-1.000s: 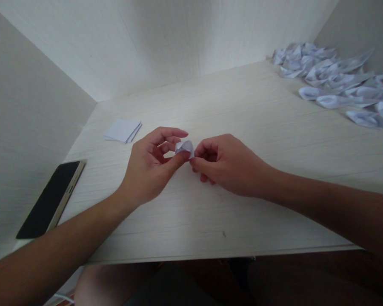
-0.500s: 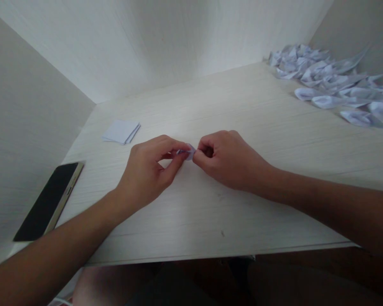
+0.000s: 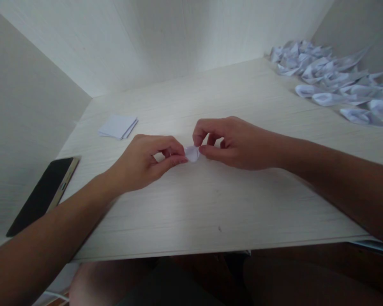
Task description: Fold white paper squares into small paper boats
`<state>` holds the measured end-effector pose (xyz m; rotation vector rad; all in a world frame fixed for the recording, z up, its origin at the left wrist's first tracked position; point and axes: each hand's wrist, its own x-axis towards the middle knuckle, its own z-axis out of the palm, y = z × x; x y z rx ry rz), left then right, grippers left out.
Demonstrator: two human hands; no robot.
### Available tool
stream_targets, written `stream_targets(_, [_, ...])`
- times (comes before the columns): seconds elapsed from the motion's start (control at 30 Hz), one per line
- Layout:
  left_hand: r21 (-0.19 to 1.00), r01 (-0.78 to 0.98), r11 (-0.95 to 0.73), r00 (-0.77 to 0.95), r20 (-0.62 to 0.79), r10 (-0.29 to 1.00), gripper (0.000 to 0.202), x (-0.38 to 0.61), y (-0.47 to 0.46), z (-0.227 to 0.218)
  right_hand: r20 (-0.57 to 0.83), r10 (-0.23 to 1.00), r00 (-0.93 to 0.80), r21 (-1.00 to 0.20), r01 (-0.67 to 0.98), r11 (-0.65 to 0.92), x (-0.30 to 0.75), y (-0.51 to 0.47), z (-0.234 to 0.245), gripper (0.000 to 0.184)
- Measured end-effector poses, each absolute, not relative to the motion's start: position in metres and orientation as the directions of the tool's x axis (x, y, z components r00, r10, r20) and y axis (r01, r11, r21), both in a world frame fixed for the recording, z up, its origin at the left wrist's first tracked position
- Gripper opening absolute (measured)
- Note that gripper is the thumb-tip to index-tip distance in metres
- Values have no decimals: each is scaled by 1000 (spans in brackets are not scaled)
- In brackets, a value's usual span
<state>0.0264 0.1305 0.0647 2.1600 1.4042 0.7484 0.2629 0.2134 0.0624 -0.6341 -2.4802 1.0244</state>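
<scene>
Small folded paper piece [image 3: 192, 153], white, part-formed: pinched from both sides just above worktop [image 3: 210, 204], mid-field, close to front edge. Left hand [image 3: 147, 161]: thumb + forefinger closed on paper's left end, other fingers curled under. Right hand [image 3: 234, 142]: thumb + forefinger closed on paper's right end, remaining fingers bent, raised off surface. Hands close together, fingertips nearly meeting across the piece; most of it hidden by fingers, so exact fold stage can't be told. Stack of flat square sheets [image 3: 118, 126]: far left, well apart from hands. Phone [image 3: 43, 196]: dark screen up, left edge of worktop, partly overhanging by the look of it. Heap of finished folded paper shapes [image 3: 332, 80]: far right corner, well apart. Risks, as judged: piece v. small, grip on tips only, so uneven pull likely to tear a crease or open folds already set; slip of either pinch drops it to worktop or over front edge onto lap; too hard a squeeze flattens the shape. Left forearm near phone; a wide elbow sweep could nudge it off the edge.
</scene>
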Motion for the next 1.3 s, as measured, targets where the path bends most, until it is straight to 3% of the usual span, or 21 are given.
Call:
stream_targets(0.1, [803,537,-259,296,108,949,13,22,135,61,130,445,-886,-748,207,630,267,219,63,9])
stream_targets(0.2, [883,447,-145,301,3,954,14,19,136,58,142,434,-890,-719,209,662,267,219,63,10])
stream_targets(0.33, [867,477,-145,373,-51,926,11,18,135,59,183,414,-892,-674,193,714,264,216,60,16])
stream_targets(0.5, [784,555,-277,458,-10,889,6,18,136,66,171,340,-925,-647,155,747,262,211,56,20])
stream_targets(0.63, [771,534,-347,566,-21,824,9,16,138,72,196,262,-945,-662,70,746,262,209,55,22])
stream_targets(0.73, [806,515,-293,569,-66,819,10,15,139,72,195,253,-948,-705,43,708,264,210,56,20])
stream_targets(0.83, [882,450,-140,491,-114,863,10,17,139,69,178,320,-931,-770,71,634,264,211,58,13])
stream_targets(1.0, [965,253,76,366,-168,915,37,23,136,60,145,495,-856,-928,55,367,263,211,61,10])
stream_targets(1.13, [970,73,230,389,-240,889,41,29,131,57,98,506,-857,-991,-35,133,262,208,63,17])
stream_targets(1.3, [940,-47,339,561,-256,788,35,30,129,59,18,443,-896,-997,-47,-55,261,202,64,16])
